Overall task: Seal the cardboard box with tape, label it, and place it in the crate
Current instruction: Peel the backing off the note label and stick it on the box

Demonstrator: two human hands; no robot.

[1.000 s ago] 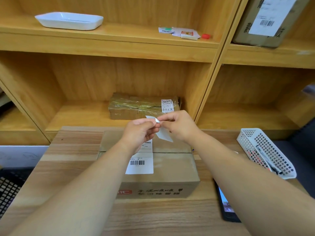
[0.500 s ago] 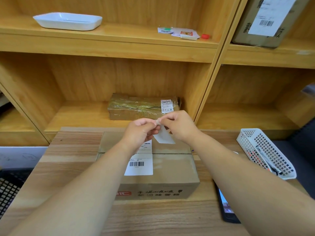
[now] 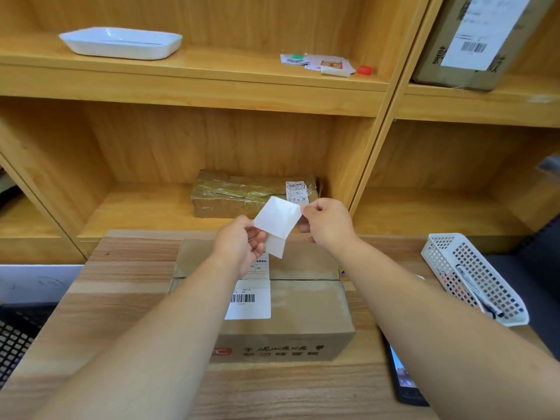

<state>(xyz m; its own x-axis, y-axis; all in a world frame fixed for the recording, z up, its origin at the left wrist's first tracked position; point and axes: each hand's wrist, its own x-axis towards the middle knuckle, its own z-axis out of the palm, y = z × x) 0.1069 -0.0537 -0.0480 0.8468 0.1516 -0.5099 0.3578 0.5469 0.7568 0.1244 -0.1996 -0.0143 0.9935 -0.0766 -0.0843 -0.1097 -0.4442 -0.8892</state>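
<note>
A brown cardboard box [image 3: 306,307] sits on the wooden table [image 3: 121,298], flaps shut, with a white barcode label [image 3: 250,295] stuck on its top. Above the box's far edge both hands hold a small white label sheet [image 3: 277,221] that is splitting from its backing strip [image 3: 276,246]. My right hand [image 3: 325,222] pinches the sheet's right corner. My left hand [image 3: 239,245] pinches the lower strip at its left.
A white mesh basket [image 3: 472,274] with pens stands at the table's right, a dark phone [image 3: 404,380] in front of it. A black crate's grid [image 3: 15,338] shows at lower left. Shelves behind hold a taped parcel [image 3: 239,195], a white tray [image 3: 121,42] and another box [image 3: 472,40].
My hands have drawn apart, the right one up and to the right. The white sheet, bunched between my fingertips before, is now spread out and peeled from its backing.
</note>
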